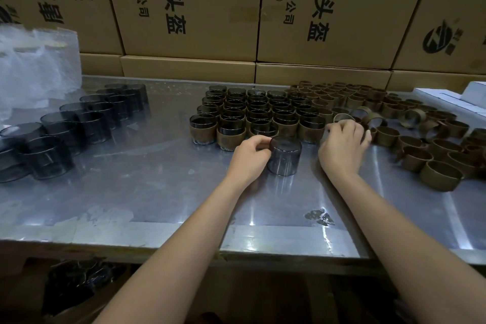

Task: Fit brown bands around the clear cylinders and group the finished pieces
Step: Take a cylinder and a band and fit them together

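Note:
My left hand (249,156) grips a bare smoky clear cylinder (285,156) standing upside down on the metal table (157,192), just in front of the banded group. My right hand (343,146) reaches with curled fingers into the near edge of the loose brown bands (420,139) on the right; whether it holds one is hidden by the hand. Finished cylinders with brown bands (257,116) stand in tight rows at the table's middle. Several bare cylinders (79,123) line up in two rows at the left.
Stacked cardboard boxes (189,8) wall off the back of the table. A crumpled clear plastic bag (34,68) sits at the back left, white flat boxes (452,100) at the far right. The table's front edge runs below my forearms.

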A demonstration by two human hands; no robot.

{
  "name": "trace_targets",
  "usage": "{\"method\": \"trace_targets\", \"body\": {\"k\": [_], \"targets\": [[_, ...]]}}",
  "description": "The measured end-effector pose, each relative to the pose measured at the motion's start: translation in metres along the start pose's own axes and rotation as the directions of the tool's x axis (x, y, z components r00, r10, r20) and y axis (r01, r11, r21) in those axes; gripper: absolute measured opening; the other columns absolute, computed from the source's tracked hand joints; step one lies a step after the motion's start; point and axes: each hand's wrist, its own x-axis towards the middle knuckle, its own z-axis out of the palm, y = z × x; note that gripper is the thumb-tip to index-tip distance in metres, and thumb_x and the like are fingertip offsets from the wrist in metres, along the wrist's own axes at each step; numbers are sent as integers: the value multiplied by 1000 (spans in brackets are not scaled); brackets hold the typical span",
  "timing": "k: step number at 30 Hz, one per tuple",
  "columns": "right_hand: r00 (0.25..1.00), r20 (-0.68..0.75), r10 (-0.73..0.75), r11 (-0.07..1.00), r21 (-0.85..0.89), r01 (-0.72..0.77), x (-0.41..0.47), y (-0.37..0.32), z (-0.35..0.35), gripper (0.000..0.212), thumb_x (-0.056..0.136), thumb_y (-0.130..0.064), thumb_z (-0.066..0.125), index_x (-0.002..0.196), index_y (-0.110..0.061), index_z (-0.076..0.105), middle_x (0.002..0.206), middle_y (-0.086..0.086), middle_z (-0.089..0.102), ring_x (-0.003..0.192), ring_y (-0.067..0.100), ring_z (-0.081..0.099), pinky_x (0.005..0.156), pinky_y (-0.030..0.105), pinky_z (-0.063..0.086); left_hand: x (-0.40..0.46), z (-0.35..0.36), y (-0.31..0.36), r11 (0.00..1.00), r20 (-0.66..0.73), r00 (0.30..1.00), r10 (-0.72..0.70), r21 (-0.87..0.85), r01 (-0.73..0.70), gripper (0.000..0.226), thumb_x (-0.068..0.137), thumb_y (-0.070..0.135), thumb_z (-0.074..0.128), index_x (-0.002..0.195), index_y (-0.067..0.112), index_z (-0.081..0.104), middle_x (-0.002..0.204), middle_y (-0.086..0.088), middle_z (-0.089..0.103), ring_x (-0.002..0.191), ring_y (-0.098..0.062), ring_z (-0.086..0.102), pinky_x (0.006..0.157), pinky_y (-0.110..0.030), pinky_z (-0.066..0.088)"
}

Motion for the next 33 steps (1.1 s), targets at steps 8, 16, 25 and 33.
{"method": "trace_targets", "body": {"k": [8, 16, 25, 33], "targets": [[935, -321, -150, 920, 302, 251, -21, -14, -22, 32, 82, -8, 67, 112, -13, 58, 111, 9, 51, 105, 24, 50, 88, 28, 23, -2, -1, 2, 998, -21, 999, 48, -32, -49, 27, 85, 0, 53, 101, 14, 69, 101, -1, 68, 102, -17, 62, 96, -38, 50], [946, -305, -112, 624, 719, 306, -31, -26, -32, 26, 98, -22, 37, 110, -14, 58, 100, -9, 51, 89, -4, 45, 76, 2, 33, -4, -4, 9, 982, -30, 996, 78, -170, -82, 20, 93, 14, 49, 93, 18, 69, 99, 3, 66, 104, -21, 61, 94, -40, 49], [961, 24, -277, 615, 773, 158, -35, -28, -34, 41, 89, -30, 37, 109, -17, 69, 108, -1, 68, 105, 18, 59, 90, 41, 46, -16, 0, 16, 941, 48, 961, 272, -221, -256, 46, 82, 65, 38, 114, 39, 59, 116, 17, 63, 114, 1, 54, 100, -22, 42], [956, 151, -253, 598, 801, 32, -34, -28, -23, 26, 102, -26, 35, 99, -28, 61, 89, -10, 48, 86, 3, 50, 77, 29, 38, -14, 3, 10, 984, 178, 970, 167, -88, -153, 49, 92, 54, 48, 133, 29, 48, 127, 14, 54, 118, 0, 49, 93, -20, 37]]}}
